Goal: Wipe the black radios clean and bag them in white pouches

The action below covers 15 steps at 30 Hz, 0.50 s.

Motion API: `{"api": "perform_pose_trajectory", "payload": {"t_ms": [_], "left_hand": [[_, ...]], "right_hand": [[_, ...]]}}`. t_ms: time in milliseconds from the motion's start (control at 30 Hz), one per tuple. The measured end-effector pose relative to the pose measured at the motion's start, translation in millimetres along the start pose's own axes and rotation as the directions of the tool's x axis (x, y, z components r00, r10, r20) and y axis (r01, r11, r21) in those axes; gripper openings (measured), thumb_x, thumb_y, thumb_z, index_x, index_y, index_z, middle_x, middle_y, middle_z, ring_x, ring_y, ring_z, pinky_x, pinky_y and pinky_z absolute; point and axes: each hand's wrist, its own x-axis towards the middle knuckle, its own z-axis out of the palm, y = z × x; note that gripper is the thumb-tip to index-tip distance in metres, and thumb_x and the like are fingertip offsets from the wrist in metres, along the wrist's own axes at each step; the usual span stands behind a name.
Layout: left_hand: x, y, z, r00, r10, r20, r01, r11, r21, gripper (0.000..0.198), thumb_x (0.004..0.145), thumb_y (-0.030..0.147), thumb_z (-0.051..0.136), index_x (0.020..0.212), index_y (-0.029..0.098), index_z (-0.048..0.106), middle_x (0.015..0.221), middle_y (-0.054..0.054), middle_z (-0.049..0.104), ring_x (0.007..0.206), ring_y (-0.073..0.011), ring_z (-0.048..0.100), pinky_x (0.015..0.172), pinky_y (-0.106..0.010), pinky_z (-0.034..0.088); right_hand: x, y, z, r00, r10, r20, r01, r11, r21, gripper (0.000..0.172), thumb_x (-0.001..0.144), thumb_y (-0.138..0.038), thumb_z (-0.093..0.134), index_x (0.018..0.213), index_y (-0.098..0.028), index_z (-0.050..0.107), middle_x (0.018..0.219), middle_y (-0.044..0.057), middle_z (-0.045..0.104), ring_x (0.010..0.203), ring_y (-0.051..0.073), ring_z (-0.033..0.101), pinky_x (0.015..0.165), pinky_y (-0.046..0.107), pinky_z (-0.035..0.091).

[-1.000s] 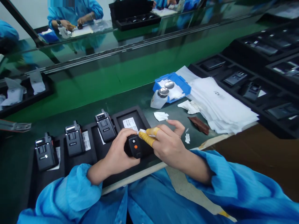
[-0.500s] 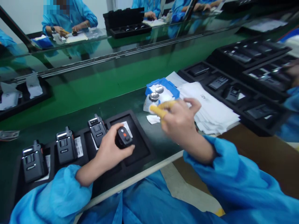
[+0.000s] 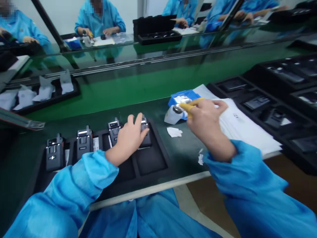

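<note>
My left hand (image 3: 131,137) is curled over a black two-way radio (image 3: 146,136) that lies in the rightmost compartment of a black foam tray (image 3: 162,155); fingers at its top, thumb along its right side. Several more radios, such as one near the middle (image 3: 85,142), lie in the compartments to the left. Yellow finger covers sheathe fingers of my right hand (image 3: 204,114). Their tips press a small white wipe (image 3: 178,104), somewhat blurred, against the metal top of a white dispenser bottle (image 3: 172,115). Behind the bottle sits a blue box (image 3: 174,96) with white pieces inside.
A crumpled white scrap (image 3: 174,132) lies before the bottle. To the right are a paper stack (image 3: 250,127) and black trays (image 3: 274,112) of devices. Another tray with white pouches (image 3: 44,89) sits back left. Beyond a glass partition, people in blue (image 3: 100,19) work.
My left hand has laid the radio down in the tray compartment, its front now up. My right fingertips have come to the bottle top. The view has shifted left.
</note>
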Motion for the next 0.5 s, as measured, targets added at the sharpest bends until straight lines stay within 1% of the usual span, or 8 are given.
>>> {"api": "perform_pose_trajectory", "payload": {"t_ms": [67, 100, 167, 233, 300, 367, 433, 500], "left_hand": [[-11.3, -12.1, -4.8, 0.998, 0.013, -0.059, -0.006, 0.994, 0.105, 0.056, 0.089, 0.036, 0.05, 0.14, 0.018, 0.037, 0.129, -0.021, 0.045, 0.104, -0.037, 0.058, 0.08, -0.047, 0.05], [-15.2, -18.9, -6.4, 0.996, -0.012, -0.083, 0.024, 0.989, 0.145, 0.058, 0.088, 0.037, 0.052, 0.14, 0.018, 0.037, 0.13, -0.023, 0.044, 0.107, -0.0393, 0.055, 0.081, -0.05, 0.048], [-18.3, -32.1, -7.2, 0.989, -0.113, -0.099, 0.129, 0.977, 0.172, 0.067, 0.085, 0.04, 0.056, 0.143, 0.016, 0.034, 0.132, -0.026, 0.042, 0.108, -0.0439, 0.052, 0.08, -0.056, 0.047], [-16.4, -42.3, -5.5, 0.976, -0.201, -0.079, 0.211, 0.967, 0.14, 0.076, 0.082, 0.045, 0.058, 0.145, 0.015, 0.028, 0.132, -0.028, 0.04, 0.107, -0.0466, 0.051, 0.078, -0.058, 0.047], [-13.1, -49.0, -4.0, 0.97, -0.237, -0.063, 0.241, 0.968, 0.07, 0.079, 0.081, 0.042, 0.061, 0.146, 0.015, 0.025, 0.131, -0.027, 0.041, 0.109, -0.0464, 0.051, 0.081, -0.058, 0.047], [-12.6, -54.4, -4.4, 0.97, -0.237, -0.062, 0.234, 0.971, -0.042, 0.083, 0.076, 0.032, 0.066, 0.146, 0.015, 0.025, 0.133, -0.025, 0.039, 0.113, -0.0444, 0.051, 0.089, -0.057, 0.044], [-18.0, -60.5, -6.7, 0.972, -0.225, -0.066, 0.207, 0.956, -0.206, 0.09, 0.069, 0.022, 0.069, 0.146, 0.014, 0.023, 0.139, -0.023, 0.034, 0.12, -0.0407, 0.048, 0.097, -0.054, 0.041], [-30.0, -67.1, -9.0, 0.976, -0.208, -0.067, 0.165, 0.901, -0.401, 0.098, 0.064, 0.019, 0.07, 0.147, 0.016, 0.019, 0.145, -0.021, 0.028, 0.124, -0.035, 0.046, 0.103, -0.048, 0.039]], "right_hand": [[-4.2, 2.8, -6.7, 0.997, -0.046, -0.067, 0.046, 0.999, 0.009, 0.021, 0.077, -0.011, 0.048, 0.075, -0.019, 0.068, 0.078, 0.006, 0.061, 0.077, 0.017, 0.047, 0.075, 0.042, 0.022], [-5.8, 1.9, -10.2, 0.991, -0.081, -0.109, 0.082, 0.997, 0.0, 0.021, 0.076, -0.011, 0.049, 0.074, -0.019, 0.069, 0.075, 0.005, 0.06, 0.074, 0.016, 0.047, 0.074, 0.042, 0.022], [-7.2, -6.3, -17.3, 0.976, -0.131, -0.172, 0.131, 0.991, -0.009, 0.023, 0.073, -0.009, 0.051, 0.077, -0.019, 0.07, 0.072, 0.004, 0.06, 0.07, 0.015, 0.047, 0.073, 0.041, 0.023], [-6.4, -22.0, -23.3, 0.973, -0.13, -0.191, 0.138, 0.99, 0.03, 0.027, 0.071, -0.007, 0.051, 0.083, -0.02, 0.071, 0.072, 0.004, 0.059, 0.071, 0.016, 0.049, 0.074, 0.041, 0.025], [-4.6, -40.7, -27.5, 0.984, -0.107, -0.146, 0.119, 0.99, 0.079, 0.032, 0.07, -0.005, 0.049, 0.088, -0.022, 0.07, 0.076, 0.004, 0.06, 0.075, 0.017, 0.051, 0.076, 0.042, 0.027], [-3.4, -57.5, -29.6, 0.99, -0.111, -0.089, 0.12, 0.988, 0.099, 0.036, 0.069, -0.003, 0.048, 0.088, -0.024, 0.07, 0.077, 0.002, 0.061, 0.075, 0.017, 0.052, 0.078, 0.041, 0.028], [-3.9, -70.2, -30.5, 0.991, -0.127, -0.047, 0.132, 0.984, 0.12, 0.039, 0.067, -0.002, 0.047, 0.089, -0.026, 0.07, 0.079, 0.001, 0.062, 0.074, 0.016, 0.053, 0.079, 0.041, 0.029], [-6.1, -80.2, -30.5, 0.988, -0.148, -0.034, 0.151, 0.973, 0.172, 0.039, 0.068, -0.001, 0.047, 0.089, -0.025, 0.069, 0.081, 0.001, 0.063, 0.075, 0.015, 0.054, 0.08, 0.04, 0.03]]}}
